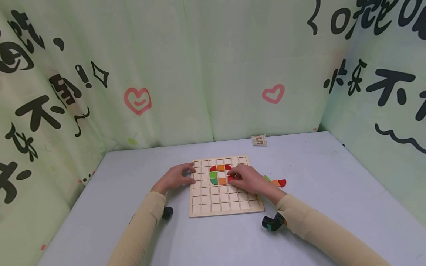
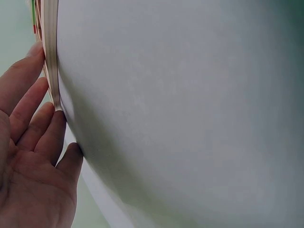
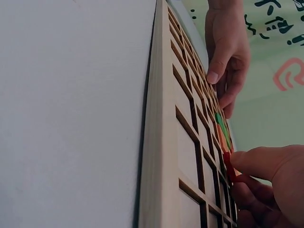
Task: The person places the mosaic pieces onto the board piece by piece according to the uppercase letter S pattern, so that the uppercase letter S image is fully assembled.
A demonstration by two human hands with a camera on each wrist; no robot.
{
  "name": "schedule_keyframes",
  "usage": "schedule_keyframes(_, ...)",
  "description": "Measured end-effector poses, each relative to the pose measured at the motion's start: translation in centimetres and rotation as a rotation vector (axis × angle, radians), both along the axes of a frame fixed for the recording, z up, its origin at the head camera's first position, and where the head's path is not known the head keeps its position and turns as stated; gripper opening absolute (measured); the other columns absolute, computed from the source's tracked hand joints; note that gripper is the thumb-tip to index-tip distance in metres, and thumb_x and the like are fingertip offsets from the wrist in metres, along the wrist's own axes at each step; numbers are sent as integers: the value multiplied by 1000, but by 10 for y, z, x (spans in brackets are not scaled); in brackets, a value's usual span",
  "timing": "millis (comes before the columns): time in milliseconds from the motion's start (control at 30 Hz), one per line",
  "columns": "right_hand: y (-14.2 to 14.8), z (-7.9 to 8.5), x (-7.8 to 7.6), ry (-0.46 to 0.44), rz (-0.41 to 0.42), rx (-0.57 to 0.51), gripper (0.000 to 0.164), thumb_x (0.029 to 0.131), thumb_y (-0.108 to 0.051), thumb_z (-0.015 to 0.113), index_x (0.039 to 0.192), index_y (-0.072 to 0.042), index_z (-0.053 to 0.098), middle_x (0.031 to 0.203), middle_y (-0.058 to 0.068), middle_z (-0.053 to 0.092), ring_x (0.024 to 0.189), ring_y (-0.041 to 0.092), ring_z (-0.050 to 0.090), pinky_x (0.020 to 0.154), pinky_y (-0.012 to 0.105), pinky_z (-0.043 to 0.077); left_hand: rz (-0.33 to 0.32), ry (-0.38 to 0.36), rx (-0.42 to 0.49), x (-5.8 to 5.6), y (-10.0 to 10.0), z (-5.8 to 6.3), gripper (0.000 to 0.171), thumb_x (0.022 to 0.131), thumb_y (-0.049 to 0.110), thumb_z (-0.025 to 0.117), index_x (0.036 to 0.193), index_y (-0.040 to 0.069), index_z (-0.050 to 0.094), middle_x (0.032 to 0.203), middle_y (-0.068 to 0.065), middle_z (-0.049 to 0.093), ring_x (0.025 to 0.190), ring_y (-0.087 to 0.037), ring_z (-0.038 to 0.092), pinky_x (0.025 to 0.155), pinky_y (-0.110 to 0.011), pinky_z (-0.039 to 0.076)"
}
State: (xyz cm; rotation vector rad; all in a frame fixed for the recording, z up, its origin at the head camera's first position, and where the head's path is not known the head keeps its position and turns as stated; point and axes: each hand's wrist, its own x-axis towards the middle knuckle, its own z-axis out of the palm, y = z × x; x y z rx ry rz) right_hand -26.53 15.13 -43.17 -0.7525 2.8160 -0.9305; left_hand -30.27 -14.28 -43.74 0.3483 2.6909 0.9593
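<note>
A wooden grid board (image 1: 206,210) lies on the table, holding several coloured tiles in a ring: a red rounded tile (image 1: 213,169), an orange square (image 1: 220,167), a light green square (image 1: 213,174) and a dark green rounded tile (image 1: 214,181) among them. My left hand (image 1: 176,176) touches the board's left edge with loosely bent fingers. Over the ring's right side, my right hand (image 1: 245,178) pinches a red tile (image 3: 229,166) between thumb and fingers, low at the grid. That hand partly covers the tile in the head view.
Loose green, orange and red tiles (image 1: 282,183) lie right of the board, partly behind my right forearm. A small patterned card (image 1: 259,140) rests near the table's back edge. Printed curtains (image 1: 206,74) stand behind and beside the white table (image 1: 316,177).
</note>
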Motion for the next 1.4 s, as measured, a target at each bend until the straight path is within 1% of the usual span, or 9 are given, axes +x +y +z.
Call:
schedule_keyframes(200,-3,-1,-1,-1,-2,9,24,93,-11,70,116,-3,71,100,2,67,85,12,55,77,26,50,-1,0,4,0,1,1,36,87,17,78,121,11,68,158,-5,43,151,-31,31,123,-49,29)
schedule_keyframes(433,-3,-1,-2,-12,17,8,19,93,-9,69,110,-5,72,95,0,67,83,12,54,75,25,49,-4,2,6,1,0,0,35,87,17,78,120,10,68,158,-5,44,151,-31,31,123,-49,29)
schedule_keyframes(600,-3,-1,-1,-7,14,3,17,92,-8,69,108,-4,73,92,-1,67,80,11,54,73,24,48,-6,4,5,0,0,0,35,87,18,78,120,10,68,158,-5,44,151,-31,32,123,-49,29)
schedule_keyframes(733,-4,-2,-1,-16,6,-3,17,92,-8,69,108,-5,73,92,-1,68,81,11,54,74,25,49,-5,1,6,1,1,-1,36,87,18,78,121,10,68,158,-5,44,150,-31,32,123,-49,29)
schedule_keyframes(900,-3,-3,-1,-4,-8,-3,17,91,-9,70,107,-5,73,92,-1,68,80,10,55,74,26,49,-2,-8,11,3,1,1,36,87,17,78,121,9,68,158,-6,44,151,-32,31,123,-50,28)
schedule_keyframes(1033,-2,-3,-1,-3,-7,-8,16,91,-9,70,107,-5,73,91,-2,68,79,10,55,74,26,50,-1,-6,2,2,1,0,37,87,17,79,121,10,68,158,-6,43,151,-32,31,123,-50,28)
schedule_keyframes(1167,-1,-3,0,2,-9,-10,17,92,-10,71,108,-5,73,93,-1,69,81,10,56,75,26,50,1,-3,0,0,1,-1,37,87,18,79,122,11,68,158,-5,43,151,-31,31,123,-50,29)
schedule_keyframes(1400,7,-1,3,0,-57,-24,22,93,-12,70,113,-4,72,102,3,70,86,13,57,79,29,52,-1,-1,3,0,1,-1,37,87,18,79,122,11,68,159,-5,43,151,-32,31,123,-51,29)
